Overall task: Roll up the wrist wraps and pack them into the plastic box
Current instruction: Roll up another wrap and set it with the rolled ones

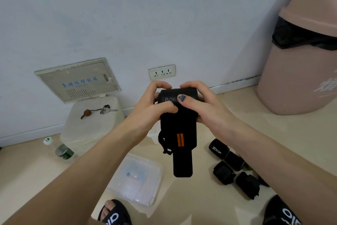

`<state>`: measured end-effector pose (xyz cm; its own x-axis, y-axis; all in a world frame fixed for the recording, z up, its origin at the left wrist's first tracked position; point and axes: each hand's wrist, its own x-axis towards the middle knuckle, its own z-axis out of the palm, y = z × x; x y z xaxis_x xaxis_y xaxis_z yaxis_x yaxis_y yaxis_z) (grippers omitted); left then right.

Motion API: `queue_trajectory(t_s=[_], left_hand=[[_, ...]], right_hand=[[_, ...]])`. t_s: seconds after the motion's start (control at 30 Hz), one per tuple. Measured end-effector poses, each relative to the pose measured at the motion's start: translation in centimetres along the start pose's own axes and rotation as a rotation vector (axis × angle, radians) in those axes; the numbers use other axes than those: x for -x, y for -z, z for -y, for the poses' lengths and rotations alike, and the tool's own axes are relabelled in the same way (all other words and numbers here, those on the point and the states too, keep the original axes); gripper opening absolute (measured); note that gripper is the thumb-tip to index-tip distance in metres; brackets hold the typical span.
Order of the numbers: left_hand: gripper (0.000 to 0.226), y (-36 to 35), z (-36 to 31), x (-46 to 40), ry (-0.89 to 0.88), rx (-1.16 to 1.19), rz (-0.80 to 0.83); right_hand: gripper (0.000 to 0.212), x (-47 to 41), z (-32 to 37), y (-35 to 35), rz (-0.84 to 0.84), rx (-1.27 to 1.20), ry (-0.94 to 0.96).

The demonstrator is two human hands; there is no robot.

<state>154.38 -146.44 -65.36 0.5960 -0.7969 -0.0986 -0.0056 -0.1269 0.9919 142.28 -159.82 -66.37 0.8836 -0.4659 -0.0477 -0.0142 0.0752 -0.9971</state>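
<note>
I hold a black wrist wrap (179, 126) with two orange stripes up in front of me. Its top end is rolled; the rest hangs down as a loose tail. My left hand (155, 104) grips the roll from the left, thumb pressed across its front. My right hand (198, 102) grips it from the right, thumb on the white lettering. On the floor below lies the clear plastic box lid (138, 179). A bit of clear plastic shows behind my left wrist; I cannot tell what it is. Several rolled black wraps (235, 168) lie on the floor at the right.
A pink bin (299, 64) with a black liner stands at the right by the wall. A white foam block (91, 124) with keys on it sits at the left, a green bottle (60, 149) beside it. My slippered feet (114, 213) are at the bottom.
</note>
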Motion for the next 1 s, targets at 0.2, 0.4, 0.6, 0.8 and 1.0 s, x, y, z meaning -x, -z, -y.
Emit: queue_trajectory(t_s=[0.2, 0.4, 0.6, 0.8, 1.0], left_hand=[[0.058, -0.5, 0.2, -0.1, 0.143, 0.081, 0.017], [0.068, -0.1, 0.7, -0.5, 0.257, 0.061, 0.078], [0.066, -0.2, 0.1, -0.1, 0.236, 0.062, 0.034], [0.060, 0.0, -0.1, 0.2, 0.316, -0.007, 0.129], [0.061, 0.1, -0.2, 0.4, 0.361, 0.013, 0.172]], right_hand=[[0.029, 0.4, 0.0, 0.3, -0.022, 0.081, 0.121], [0.039, 0.6, -0.1, 0.5, 0.047, 0.073, 0.169], [0.053, 0.6, -0.4, 0.5, 0.050, 0.062, 0.170], [0.055, 0.6, -0.9, 0.2, 0.037, 0.128, 0.211], [0.054, 0.6, -0.7, 0.2, 0.016, 0.149, 0.254]])
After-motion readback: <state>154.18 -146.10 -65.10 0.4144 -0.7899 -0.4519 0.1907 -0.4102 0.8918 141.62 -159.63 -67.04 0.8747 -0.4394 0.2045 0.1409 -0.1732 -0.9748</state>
